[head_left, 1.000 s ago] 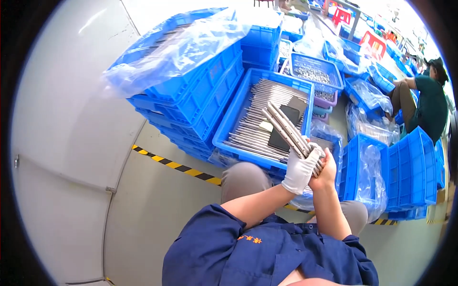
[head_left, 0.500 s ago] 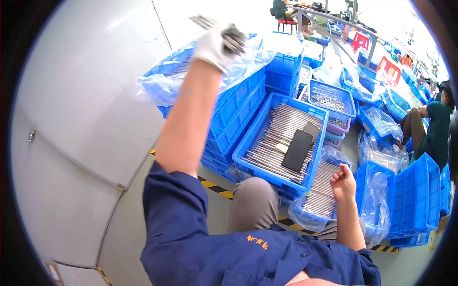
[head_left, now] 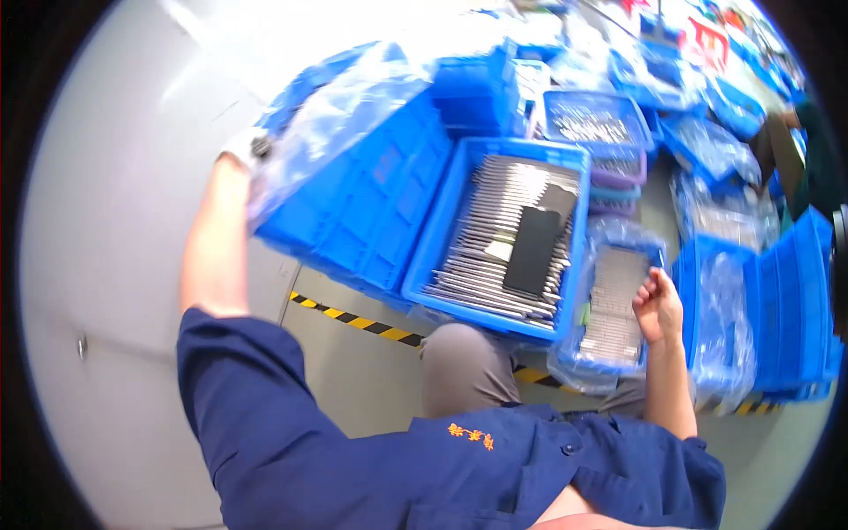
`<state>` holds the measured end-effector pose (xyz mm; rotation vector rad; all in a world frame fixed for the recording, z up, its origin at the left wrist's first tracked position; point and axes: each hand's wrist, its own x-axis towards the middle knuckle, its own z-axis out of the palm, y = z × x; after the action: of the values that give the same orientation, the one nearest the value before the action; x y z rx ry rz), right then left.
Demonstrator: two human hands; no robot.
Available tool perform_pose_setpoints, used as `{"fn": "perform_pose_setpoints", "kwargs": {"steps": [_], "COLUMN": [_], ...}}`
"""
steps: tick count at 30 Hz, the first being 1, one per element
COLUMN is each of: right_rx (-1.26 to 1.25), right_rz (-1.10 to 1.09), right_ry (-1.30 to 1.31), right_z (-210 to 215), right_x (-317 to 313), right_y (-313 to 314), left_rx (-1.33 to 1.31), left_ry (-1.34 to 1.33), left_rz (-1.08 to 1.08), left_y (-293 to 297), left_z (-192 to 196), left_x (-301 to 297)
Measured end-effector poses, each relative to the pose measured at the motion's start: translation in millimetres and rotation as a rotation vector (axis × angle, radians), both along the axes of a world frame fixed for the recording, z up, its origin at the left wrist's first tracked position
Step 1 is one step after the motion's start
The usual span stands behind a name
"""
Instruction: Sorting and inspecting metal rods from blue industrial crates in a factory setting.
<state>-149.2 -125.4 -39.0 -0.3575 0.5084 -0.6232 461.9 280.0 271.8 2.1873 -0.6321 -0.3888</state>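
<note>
L hand [head_left: 240,148] swung left, grip on blurred bars [head_left: 261,147]; R hand [head_left: 658,309] curled closed; orange shirt lettering [head_left: 474,435].

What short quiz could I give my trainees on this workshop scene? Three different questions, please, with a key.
1. Which of the person's hands wears the white fabric glove?
2. True or false: the flat black rectangular object lies on the slender silvery metal rods in the blue plastic crate.
3. Fill in: the flat striped floor tape is yellow and ____.

Key: 1. the left hand; 2. true; 3. black.
</note>
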Motion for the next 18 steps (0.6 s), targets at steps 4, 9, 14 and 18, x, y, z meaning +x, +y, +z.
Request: {"fn": "perform_pose_setpoints", "kwargs": {"steps": [4,9,14,18], "right_rx": [0.027,-0.012,-0.089,-0.126], "right_rz": [-0.094,-0.100,-0.231,-0.275], "right_ry": [0.018,-0.084,-0.070,-0.034], "right_z": [10,20,18,20], "right_x": [-26,-37,-62,-71], "right_y": [-12,-22,-29,-28], "left_rx": [0.173,0.254,0.217,0.139], "left_ry": [-0.506,-0.406,-0.416,-0.463], "left_rz": [-0.285,-0.194,0.143,0.498], "left_y": [-114,-113,-102,-64], "left_z": [-71,-26,-5,27], "left_x": [-82,-43,-9,-12]}}
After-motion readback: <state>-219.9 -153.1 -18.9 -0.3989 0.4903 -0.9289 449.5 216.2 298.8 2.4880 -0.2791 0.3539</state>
